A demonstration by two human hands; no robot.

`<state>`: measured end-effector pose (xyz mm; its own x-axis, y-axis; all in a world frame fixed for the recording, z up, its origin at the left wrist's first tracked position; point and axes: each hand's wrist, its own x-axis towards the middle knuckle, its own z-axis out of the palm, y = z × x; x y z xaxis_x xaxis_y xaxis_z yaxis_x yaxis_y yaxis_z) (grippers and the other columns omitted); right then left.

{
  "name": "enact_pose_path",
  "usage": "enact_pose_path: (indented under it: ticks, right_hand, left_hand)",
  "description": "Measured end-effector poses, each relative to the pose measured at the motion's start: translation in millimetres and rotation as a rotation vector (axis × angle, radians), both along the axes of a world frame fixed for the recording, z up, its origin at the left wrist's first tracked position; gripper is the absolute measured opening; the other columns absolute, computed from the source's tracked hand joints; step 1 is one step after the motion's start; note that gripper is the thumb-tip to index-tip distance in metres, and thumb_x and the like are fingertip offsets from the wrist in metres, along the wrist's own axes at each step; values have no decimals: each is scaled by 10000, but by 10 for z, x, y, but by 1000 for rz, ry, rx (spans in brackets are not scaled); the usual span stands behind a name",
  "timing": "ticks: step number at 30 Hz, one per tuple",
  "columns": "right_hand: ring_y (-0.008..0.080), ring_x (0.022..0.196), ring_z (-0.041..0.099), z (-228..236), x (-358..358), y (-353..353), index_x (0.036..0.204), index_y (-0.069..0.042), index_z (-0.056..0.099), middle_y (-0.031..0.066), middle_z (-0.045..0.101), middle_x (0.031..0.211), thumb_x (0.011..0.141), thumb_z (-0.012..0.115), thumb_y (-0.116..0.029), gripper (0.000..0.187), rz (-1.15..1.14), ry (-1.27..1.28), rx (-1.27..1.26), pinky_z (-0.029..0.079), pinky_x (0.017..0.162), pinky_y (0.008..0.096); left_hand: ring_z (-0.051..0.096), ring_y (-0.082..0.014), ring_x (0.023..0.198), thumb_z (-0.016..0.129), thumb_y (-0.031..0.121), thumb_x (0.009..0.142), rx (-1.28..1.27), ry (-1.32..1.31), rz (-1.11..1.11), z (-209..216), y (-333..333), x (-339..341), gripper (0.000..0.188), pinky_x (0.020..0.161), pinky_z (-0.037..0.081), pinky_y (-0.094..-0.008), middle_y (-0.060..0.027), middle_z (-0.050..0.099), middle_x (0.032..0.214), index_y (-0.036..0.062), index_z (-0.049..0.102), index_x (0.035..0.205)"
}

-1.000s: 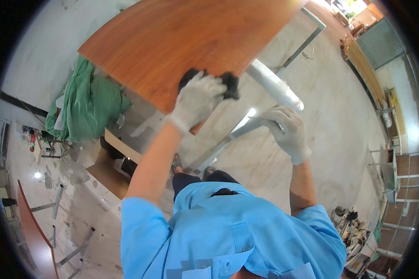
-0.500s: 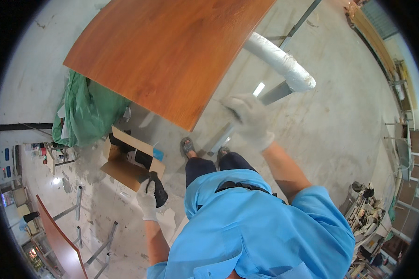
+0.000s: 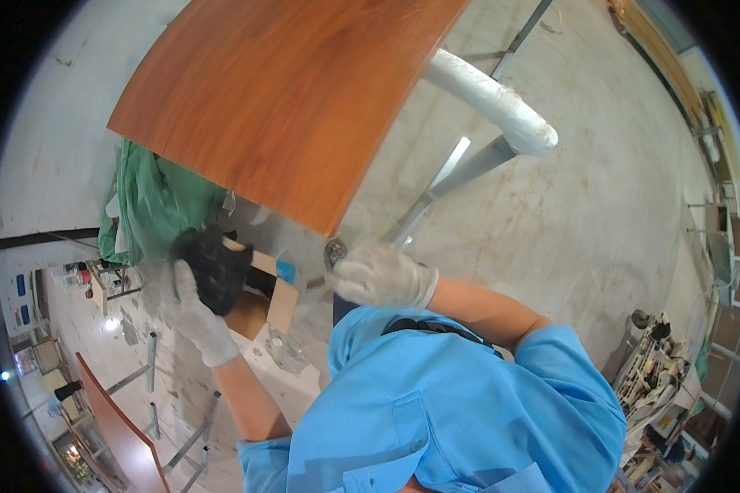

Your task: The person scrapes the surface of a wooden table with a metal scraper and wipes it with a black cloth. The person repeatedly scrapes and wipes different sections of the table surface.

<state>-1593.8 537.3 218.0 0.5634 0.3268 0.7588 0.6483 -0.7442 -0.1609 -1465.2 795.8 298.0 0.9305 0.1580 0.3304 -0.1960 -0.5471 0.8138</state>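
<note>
My left hand [image 3: 197, 316], in a pale work glove, grips a soft black bundle [image 3: 215, 267] that looks like crumpled cloth or plastic; motion blurs it. The bundle is held up over an open cardboard box [image 3: 281, 306] and covers much of it. Dark material [image 3: 260, 283] shows inside the box. My right hand [image 3: 378, 275], also gloved, is in front of my body, just below the near corner of a wood-grain tabletop [image 3: 296, 107]. Its fingers point left and are smeared, so I cannot see whether they hold anything.
Green sheeting [image 3: 160, 201] hangs under the tabletop's left side. A white-wrapped tube [image 3: 501, 107] and a metal leg [image 3: 473, 168] stand out on the right. Another tabletop [image 3: 119, 427] with metal legs is at lower left. Piled clutter [image 3: 654, 370] lies at far right.
My left hand has lifted the black bundle up and left across the box. My right hand has come down and left, from beside the metal leg to in front of my body.
</note>
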Motion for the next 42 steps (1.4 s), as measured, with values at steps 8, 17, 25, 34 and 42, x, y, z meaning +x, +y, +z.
enact_pose_path:
  ticks: [8,17,25,34,42]
  right_hand:
    - [295,861,657,-195,158,-808,1026,-100,672,74,679,971,861,688,-101,166,-549,170,512,554,748,415]
    - [301,984,681,-218,62,-510,1094,-114,679,90,698,1060,875,657,-134,221,-324,102,149,558,872,437]
    - [328,972,685,-587,-572,-857,1052,-74,686,108,716,1006,892,722,-126,173,-638,562,793,537,834,443]
    - [341,875,693,-418,-873,-1041,1000,-53,687,135,708,957,872,764,-107,159,-676,478,907,541,766,429]
    - [301,852,701,-446,-1135,-1083,1030,-22,710,149,714,975,872,770,-95,184,-737,377,1009,550,745,379]
  left_hand:
    - [551,-401,1296,694,292,993,604,-378,-515,442,-1071,683,419,1105,430,-453,-225,591,1421,51,667,1335]
    - [463,-411,1412,668,304,985,626,-312,-956,182,-1290,-24,511,1188,352,-516,-215,527,1505,24,606,1408]
    - [393,-411,1457,569,191,991,996,-366,-1133,47,-1688,99,572,1245,253,-543,-191,441,1582,18,450,1524]
    - [318,-399,1519,478,298,1055,998,-444,-1145,-158,-3236,878,570,1257,216,-525,-184,403,1625,71,409,1573]
    - [389,-400,1468,608,361,999,974,-540,-1084,-260,-3312,812,630,1248,234,-526,-168,452,1590,108,450,1554]
